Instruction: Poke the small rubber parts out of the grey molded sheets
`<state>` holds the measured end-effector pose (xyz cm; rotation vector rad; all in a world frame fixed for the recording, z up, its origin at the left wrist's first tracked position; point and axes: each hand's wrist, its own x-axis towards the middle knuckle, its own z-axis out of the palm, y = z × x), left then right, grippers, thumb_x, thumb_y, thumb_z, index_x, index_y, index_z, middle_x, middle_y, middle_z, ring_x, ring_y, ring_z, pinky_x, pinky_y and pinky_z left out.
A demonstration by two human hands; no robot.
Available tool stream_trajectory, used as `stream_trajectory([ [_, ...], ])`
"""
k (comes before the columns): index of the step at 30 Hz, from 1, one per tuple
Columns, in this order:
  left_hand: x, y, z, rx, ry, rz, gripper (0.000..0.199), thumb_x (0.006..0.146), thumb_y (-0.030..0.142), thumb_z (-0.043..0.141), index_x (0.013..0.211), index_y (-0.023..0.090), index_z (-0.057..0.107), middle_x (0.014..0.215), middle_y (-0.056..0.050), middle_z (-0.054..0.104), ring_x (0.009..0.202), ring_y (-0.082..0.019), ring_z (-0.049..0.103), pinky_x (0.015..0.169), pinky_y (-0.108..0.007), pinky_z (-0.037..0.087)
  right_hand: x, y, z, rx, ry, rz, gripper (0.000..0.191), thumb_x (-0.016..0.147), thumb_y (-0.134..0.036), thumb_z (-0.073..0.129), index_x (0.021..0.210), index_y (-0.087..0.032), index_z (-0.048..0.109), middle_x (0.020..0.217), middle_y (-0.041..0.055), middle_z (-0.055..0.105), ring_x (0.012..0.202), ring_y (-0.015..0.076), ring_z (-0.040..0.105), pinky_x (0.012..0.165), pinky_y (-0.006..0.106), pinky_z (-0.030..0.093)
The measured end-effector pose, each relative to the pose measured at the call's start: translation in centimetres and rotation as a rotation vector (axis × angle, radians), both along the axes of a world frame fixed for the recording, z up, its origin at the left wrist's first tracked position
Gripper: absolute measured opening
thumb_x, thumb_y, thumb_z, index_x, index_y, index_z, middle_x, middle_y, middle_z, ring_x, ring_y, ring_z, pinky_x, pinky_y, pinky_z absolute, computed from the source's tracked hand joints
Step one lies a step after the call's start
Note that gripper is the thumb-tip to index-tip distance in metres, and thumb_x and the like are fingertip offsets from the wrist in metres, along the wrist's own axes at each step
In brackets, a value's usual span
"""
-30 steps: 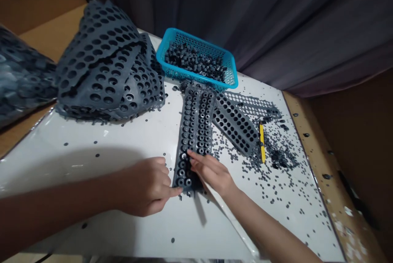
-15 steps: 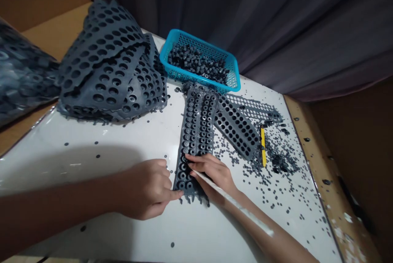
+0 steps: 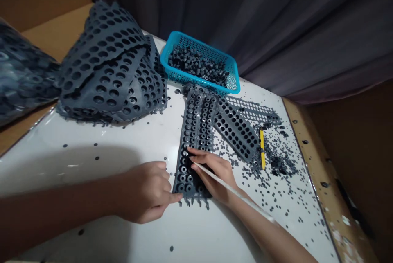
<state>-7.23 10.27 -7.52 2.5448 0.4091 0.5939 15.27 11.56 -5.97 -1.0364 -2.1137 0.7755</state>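
Observation:
A dark grey rubber strip (image 3: 199, 122) with rows of round ring-shaped parts lies lengthwise in front of me. My left hand (image 3: 150, 191) is curled at its lower left corner, with one finger stretched onto the edge, holding it down. My right hand (image 3: 216, 173) is closed round a thin white stick (image 3: 236, 193) that slants back over my forearm. Its fingertips rest on the left rows of the strip, near the lower end. The stick's front tip is hidden among the fingers.
Behind the strip stands a blue basket (image 3: 201, 82) holding small dark parts. Left is a heap of perforated rubber sheets (image 3: 107, 66) beside a clear bag (image 3: 24, 79). Right lie a second strip (image 3: 238, 128), a yellow cutter (image 3: 262, 148) and many scattered dark discs (image 3: 276, 185).
My right hand has shifted slightly up along the strip with the white stick. My left hand stays at the corner, and the view has moved slightly.

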Motion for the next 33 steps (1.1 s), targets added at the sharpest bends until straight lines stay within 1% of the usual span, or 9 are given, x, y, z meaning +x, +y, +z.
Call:
stream_trajectory([
  [9,0.0,0.0,0.0,-0.004,0.008,0.007,0.026,0.079,0.009,0.052,0.099,0.018,0.065,0.052,0.000,0.058,0.050,-0.018,0.049,0.056,-0.035,0.032,0.1,0.4,-0.4,0.121,-0.069,0.061,0.007,0.089,-0.013,0.056,0.091,-0.017,0.062,0.097,0.0103,0.073,0.099,0.0189,0.068,0.082,0.029,0.058],
  [11,0.0,0.0,0.1,-0.004,0.002,0.007,0.025,0.080,0.010,0.051,0.099,0.018,0.065,0.051,0.000,0.057,0.050,-0.018,0.049,0.056,-0.034,0.032,0.0,0.5,-0.6,0.111,-0.091,0.000,0.010,0.090,-0.014,0.053,0.093,-0.018,0.062,0.105,0.0100,0.071,0.094,0.0175,0.070,0.079,0.027,0.060],
  [14,0.1,0.1,0.3,-0.002,-0.015,0.011,0.024,0.081,0.011,0.050,0.099,0.018,0.065,0.051,0.000,0.057,0.049,-0.017,0.048,0.057,-0.034,0.033,-0.1,0.7,-0.3,-0.017,-0.069,-0.154,0.013,0.092,-0.018,0.048,0.094,-0.019,0.061,0.119,0.0101,0.065,0.072,0.0130,0.071,0.060,0.022,0.061],
  [17,0.0,0.1,0.3,-0.004,-0.015,0.017,0.022,0.082,0.012,0.051,0.098,0.019,0.065,0.051,0.000,0.057,0.050,-0.017,0.049,0.058,-0.034,0.034,-0.2,1.2,0.7,-0.228,0.024,-0.195,0.013,0.092,-0.026,0.049,0.093,-0.018,0.060,0.113,0.0109,0.067,0.053,0.0102,0.065,0.039,0.019,0.054],
  [20,0.0,0.0,0.1,-0.007,0.003,0.008,0.022,0.080,0.012,0.054,0.098,0.019,0.065,0.052,0.000,0.057,0.052,-0.017,0.048,0.058,-0.034,0.033,0.1,1.8,2.2,-0.372,0.080,-0.167,0.013,0.091,-0.029,0.052,0.091,-0.018,0.060,0.111,0.0105,0.068,0.056,0.0118,0.066,0.042,0.022,0.054],
  [23,0.0,0.0,0.0,-0.011,0.007,0.003,0.022,0.079,0.012,0.053,0.096,0.019,0.065,0.051,0.000,0.056,0.051,-0.018,0.046,0.056,-0.034,0.030,0.3,2.1,2.9,-0.181,-0.006,-0.035,0.005,0.087,-0.022,0.059,0.089,-0.019,0.063,0.110,0.0105,0.069,0.082,0.0190,0.069,0.066,0.031,0.057],
  [25,0.0,0.1,0.0,-0.014,0.000,0.010,0.022,0.081,0.012,0.052,0.096,0.019,0.066,0.051,0.000,0.056,0.050,-0.018,0.045,0.056,-0.035,0.030,0.4,2.2,2.5,-0.013,-0.061,0.076,0.005,0.084,-0.017,0.062,0.089,-0.019,0.064,0.109,0.0102,0.070,0.088,0.0208,0.065,0.075,0.036,0.054],
  [29,0.0,0.2,0.2,-0.021,-0.005,0.011,0.021,0.082,0.012,0.052,0.096,0.020,0.065,0.052,0.000,0.056,0.050,-0.017,0.047,0.057,-0.033,0.032,0.5,1.9,0.7,0.113,-0.087,0.139,0.010,0.083,-0.013,0.064,0.091,-0.019,0.064,0.108,0.0096,0.071,0.079,0.0181,0.061,0.068,0.033,0.053],
  [33,0.0,0.1,0.2,-0.022,0.000,0.013,0.022,0.081,0.012,0.053,0.097,0.020,0.065,0.052,0.000,0.056,0.051,-0.017,0.048,0.058,-0.033,0.032,0.7,1.6,-0.1,0.153,-0.073,0.153,0.013,0.083,-0.012,0.063,0.094,-0.018,0.063,0.107,0.0098,0.071,0.083,0.0184,0.061,0.069,0.032,0.054],
])
